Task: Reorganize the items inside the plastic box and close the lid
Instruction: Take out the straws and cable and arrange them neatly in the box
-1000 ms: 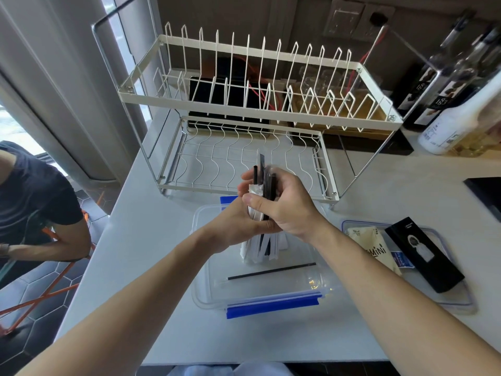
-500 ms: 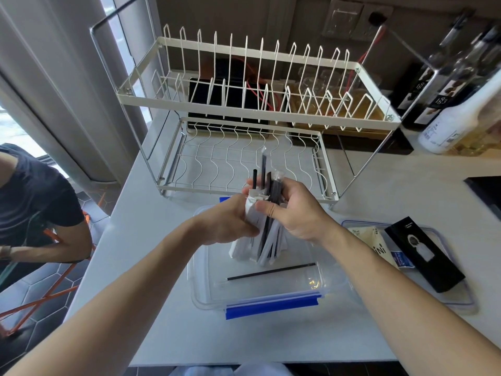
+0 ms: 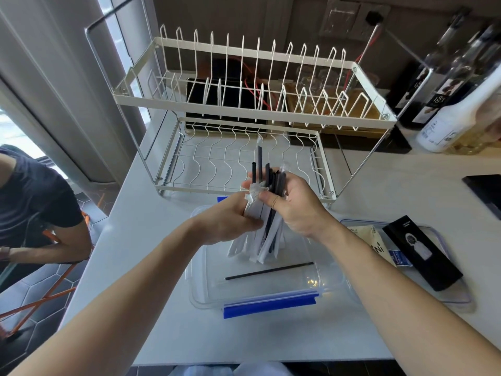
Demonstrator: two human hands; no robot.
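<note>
A clear plastic box (image 3: 200,291) with blue latches (image 3: 269,308) stands open on the white counter in front of me. One loose black straw (image 3: 268,271) lies on its floor. Above the box, my left hand (image 3: 230,221) and my right hand (image 3: 292,204) both grip an upright bundle of black straws and white paper-wrapped straws (image 3: 267,210); its lower ends fan out just over the box. The box's clear lid (image 3: 458,298) lies flat to the right, carrying a black packet (image 3: 423,252), a beige packet (image 3: 376,241) and a small blue sachet (image 3: 401,259).
A white two-tier wire dish rack (image 3: 244,104) stands right behind the box. Bottles (image 3: 455,115) stand at the back right and a black object (image 3: 485,189) lies at the right edge. A seated person (image 3: 35,210) is beyond the counter's left edge.
The bundle has tilted a little and its lower ends have spread wider over the box. Both hands keep their hold on it.
</note>
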